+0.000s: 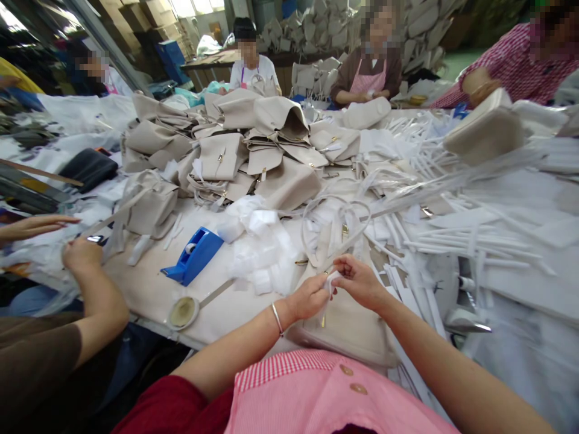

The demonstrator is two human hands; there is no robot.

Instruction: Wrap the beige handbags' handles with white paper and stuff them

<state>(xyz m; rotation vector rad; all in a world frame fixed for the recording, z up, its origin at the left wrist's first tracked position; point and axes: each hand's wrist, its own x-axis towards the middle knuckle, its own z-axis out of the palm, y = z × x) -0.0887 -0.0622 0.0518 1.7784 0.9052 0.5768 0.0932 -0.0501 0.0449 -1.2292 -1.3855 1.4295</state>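
Observation:
A light beige handbag (348, 337) lies on the table right in front of me, its thin strap (312, 223) looped out beyond it. Over the bag, my left hand (310, 296) pinches a small white piece of wrapping (332, 278). My right hand (357, 282) meets it there, fingers closed on the same white piece, which seems to be around a part of the strap. What lies inside the wrapping is hidden by my fingers. Just left of the bag is a pile of small white wrapping sheets (266, 247).
A blue tape dispenser (194, 256) and a tape roll (184, 312) stand to the left. Beige bags (221, 157) are heaped at the back. White strips (470, 241) and a metal tool (468, 322) lie right. A co-worker's hands (84, 253) handle a strap at left; other people sit opposite.

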